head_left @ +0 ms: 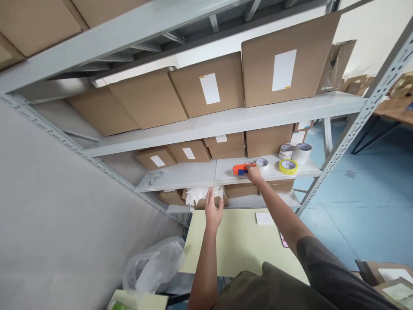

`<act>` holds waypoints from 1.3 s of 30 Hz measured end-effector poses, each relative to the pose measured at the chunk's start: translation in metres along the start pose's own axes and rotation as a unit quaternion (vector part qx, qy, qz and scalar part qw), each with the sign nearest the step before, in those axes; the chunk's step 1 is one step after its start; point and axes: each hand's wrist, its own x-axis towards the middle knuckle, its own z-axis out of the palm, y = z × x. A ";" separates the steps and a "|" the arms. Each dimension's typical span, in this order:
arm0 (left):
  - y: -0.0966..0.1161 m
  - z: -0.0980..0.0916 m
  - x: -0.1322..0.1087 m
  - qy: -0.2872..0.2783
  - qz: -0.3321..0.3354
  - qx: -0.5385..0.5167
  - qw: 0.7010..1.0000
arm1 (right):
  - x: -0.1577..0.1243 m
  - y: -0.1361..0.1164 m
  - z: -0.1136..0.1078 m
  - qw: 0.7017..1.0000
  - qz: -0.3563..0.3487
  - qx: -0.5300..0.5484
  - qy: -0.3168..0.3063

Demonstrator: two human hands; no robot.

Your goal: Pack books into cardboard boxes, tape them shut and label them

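Note:
My right hand point(254, 174) is closed around an orange and blue tape dispenser point(238, 170) at shelf level, in the middle tier of the rack. Just right of that hand lies a white tape roll point(262, 166). A yellow tape roll point(288, 172) and several white rolls point(302, 156) sit farther right on the same shelf. My left hand point(213, 212) is raised over the table with fingers stretched out and nothing in it. Behind its fingertips, white crumpled plastic point(195, 196) spills from a box on the lower shelf.
Cardboard boxes point(209, 86) line the grey metal rack's shelves point(226, 122). Below stands a pale yellow table point(238, 241) with a white card point(264, 218) and a partly hidden phone point(284, 240). A clear plastic bag point(155, 262) is at left; boxes point(387, 275) lie lower right.

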 end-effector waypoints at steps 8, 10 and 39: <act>-0.016 -0.019 -0.016 -0.032 -0.025 0.014 0.999 | -0.001 -0.004 0.041 0.996 0.023 -0.016 0.087; -0.025 -0.022 -0.024 -0.047 -0.040 0.017 0.998 | -0.016 -0.006 0.049 0.991 0.019 -0.007 0.131; -0.160 -0.200 -0.198 -0.078 -0.198 0.197 0.957 | -0.261 -0.206 0.246 0.947 -0.175 0.214 -0.163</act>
